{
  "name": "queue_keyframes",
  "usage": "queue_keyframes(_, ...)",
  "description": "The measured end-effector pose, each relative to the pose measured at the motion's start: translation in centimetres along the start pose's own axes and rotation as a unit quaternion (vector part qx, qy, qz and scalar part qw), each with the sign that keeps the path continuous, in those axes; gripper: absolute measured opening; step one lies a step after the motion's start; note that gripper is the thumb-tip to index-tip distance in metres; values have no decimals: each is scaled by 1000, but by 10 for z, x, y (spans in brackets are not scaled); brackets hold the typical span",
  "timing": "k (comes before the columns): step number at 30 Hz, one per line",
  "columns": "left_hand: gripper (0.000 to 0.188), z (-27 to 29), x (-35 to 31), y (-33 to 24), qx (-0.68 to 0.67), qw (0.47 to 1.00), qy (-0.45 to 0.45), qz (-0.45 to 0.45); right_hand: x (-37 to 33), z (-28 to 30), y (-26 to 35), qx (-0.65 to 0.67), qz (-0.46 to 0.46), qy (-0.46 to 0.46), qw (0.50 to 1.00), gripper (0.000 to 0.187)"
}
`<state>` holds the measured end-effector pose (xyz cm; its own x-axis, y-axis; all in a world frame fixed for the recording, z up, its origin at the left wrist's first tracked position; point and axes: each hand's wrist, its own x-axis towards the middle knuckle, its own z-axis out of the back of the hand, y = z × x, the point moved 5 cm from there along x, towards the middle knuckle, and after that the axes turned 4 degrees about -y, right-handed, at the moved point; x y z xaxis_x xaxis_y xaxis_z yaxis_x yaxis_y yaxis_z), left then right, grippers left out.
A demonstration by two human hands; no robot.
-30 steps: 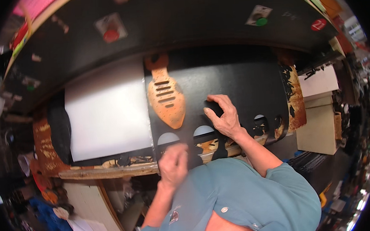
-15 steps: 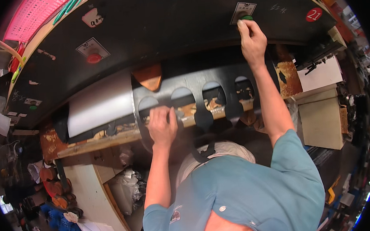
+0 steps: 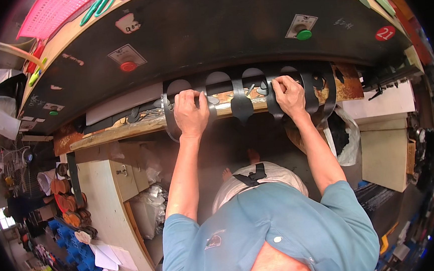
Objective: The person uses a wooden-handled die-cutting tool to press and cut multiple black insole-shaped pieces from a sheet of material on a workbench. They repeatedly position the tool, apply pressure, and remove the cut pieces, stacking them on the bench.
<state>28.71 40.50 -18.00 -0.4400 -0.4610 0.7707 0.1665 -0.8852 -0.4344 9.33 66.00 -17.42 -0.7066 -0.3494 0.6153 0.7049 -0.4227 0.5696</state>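
Note:
A black sheet [image 3: 241, 105] with a row of rounded cut-out holes hangs over the front edge of the worktable. My left hand [image 3: 191, 113] is closed on it near its left end, fingers curled down and thumb against them. On a strip between two holes farther right, my right hand [image 3: 290, 97] pinches the same sheet. Through the holes show the scuffed tabletop and small grey cut pieces [image 3: 262, 89]. The fingertips of both hands are partly hidden.
Over the table looms a broad black machine front with a red button [image 3: 128, 66] and a green button [image 3: 304, 34]. Left of the sheet lies a pale sheet [image 3: 124, 104]. A wooden edge strip [image 3: 121, 134] runs along the table's front. A clear bag [image 3: 348, 136] hangs right.
My right hand has left the green button and come down onto the black sheet. The brown wedge-shaped piece behind the sheet no longer shows. The whole view has shifted.

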Motion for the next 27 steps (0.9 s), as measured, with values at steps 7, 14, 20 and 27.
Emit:
queue_keyframes(7,18,-2,-12,10,22,997,8,67,-2,-3,-3,8,-17,5,1000,10)
queue_keyframes(14,20,1,-13,18,-2,995,49,82,-9,-10,-16,55,-38,16,998,11)
queue_keyframes(20,27,9,-33,24,-17,991,80,109,-25,-2,-34,200,-238,-9,950,15)
queue_keyframes(27,47,73,-70,7,-83,964,179,180,-34,-21,51,153,-97,14,983,15)
